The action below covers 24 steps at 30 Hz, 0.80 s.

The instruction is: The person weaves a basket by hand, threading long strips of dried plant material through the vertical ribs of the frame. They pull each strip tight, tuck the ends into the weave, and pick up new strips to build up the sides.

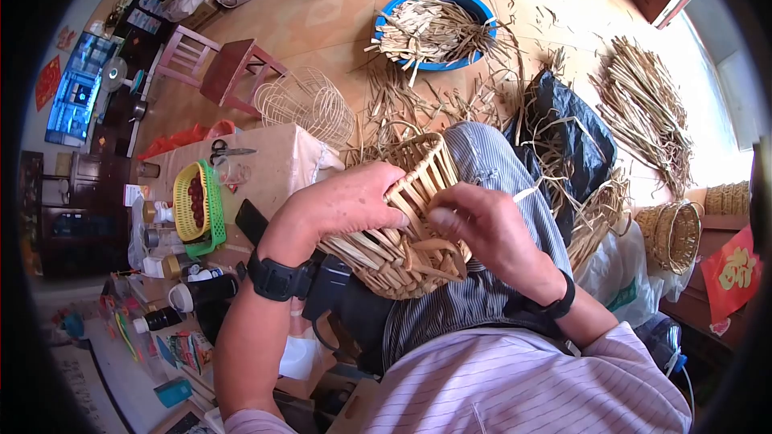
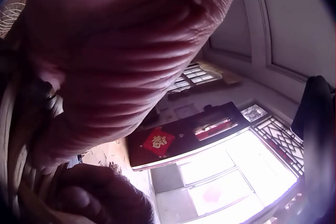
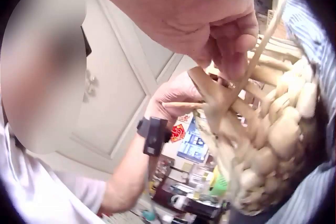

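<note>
A woven basket of pale flat strips lies tilted on the person's lap. The left hand grips its side, thumb across the slats and the other fingers out of sight beyond the rim. With curled fingers, the right hand pinches a strip at the basket's near side. In the right wrist view the right hand holds its fingertips against the strips above the knotted weave of the basket. The left wrist view shows the left hand large and dark against the basket's strips.
A blue tub of strips, a wire-like open basket and a wooden chair stand on the floor ahead. A table with scissors is at left. Black plastic and a strip bundle lie at right.
</note>
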Available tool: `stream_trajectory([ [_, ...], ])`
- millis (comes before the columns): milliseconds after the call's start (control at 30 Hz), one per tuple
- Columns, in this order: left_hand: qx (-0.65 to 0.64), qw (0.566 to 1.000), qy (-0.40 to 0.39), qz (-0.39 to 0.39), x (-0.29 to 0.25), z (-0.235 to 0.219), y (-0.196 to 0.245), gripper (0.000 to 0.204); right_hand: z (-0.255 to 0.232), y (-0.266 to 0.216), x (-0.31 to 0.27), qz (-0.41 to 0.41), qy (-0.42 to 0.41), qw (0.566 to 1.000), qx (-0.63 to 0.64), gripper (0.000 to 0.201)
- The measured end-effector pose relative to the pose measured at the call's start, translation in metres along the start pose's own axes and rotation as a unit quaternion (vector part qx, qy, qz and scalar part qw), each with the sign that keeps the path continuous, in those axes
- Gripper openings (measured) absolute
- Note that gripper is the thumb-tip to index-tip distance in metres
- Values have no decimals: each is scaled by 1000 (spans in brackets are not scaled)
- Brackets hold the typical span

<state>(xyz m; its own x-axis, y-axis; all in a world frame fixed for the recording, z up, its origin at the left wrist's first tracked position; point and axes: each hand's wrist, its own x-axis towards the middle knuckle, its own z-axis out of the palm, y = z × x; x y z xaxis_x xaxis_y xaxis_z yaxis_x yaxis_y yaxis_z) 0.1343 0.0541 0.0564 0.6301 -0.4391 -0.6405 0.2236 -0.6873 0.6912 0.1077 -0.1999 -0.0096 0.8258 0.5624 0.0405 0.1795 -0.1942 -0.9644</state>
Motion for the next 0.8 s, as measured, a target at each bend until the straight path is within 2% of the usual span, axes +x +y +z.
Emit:
stream_trajectory([
  [33,-6,1000,-7,4,2,0,-2,40,3,5,0,-59,8,995,-82,23],
  [167,-59,997,-46,24,8,0,-5,39,10,8,-4,-105,10,975,-193,33],
  [267,-102,994,-17,36,10,5,-12,32,16,11,-7,-98,15,977,-188,32],
  [367,-68,997,-12,23,12,4,-15,32,17,16,-7,-100,13,983,-153,30],
  [467,-118,993,-9,-1,11,6,-13,31,17,16,-7,-100,24,984,-143,30],
  [567,-200,977,-54,-53,11,5,-5,43,16,17,-8,-102,16,986,-131,32],
  [667,-122,991,-36,-37,19,9,-10,44,14,19,-6,-112,4,987,-114,31],
  [767,-126,992,0,13,24,16,-21,38,18,20,-5,-120,17,986,-113,30],
  [800,-72,997,-19,26,27,14,-21,38,18,20,-4,-127,24,982,-136,29],
])
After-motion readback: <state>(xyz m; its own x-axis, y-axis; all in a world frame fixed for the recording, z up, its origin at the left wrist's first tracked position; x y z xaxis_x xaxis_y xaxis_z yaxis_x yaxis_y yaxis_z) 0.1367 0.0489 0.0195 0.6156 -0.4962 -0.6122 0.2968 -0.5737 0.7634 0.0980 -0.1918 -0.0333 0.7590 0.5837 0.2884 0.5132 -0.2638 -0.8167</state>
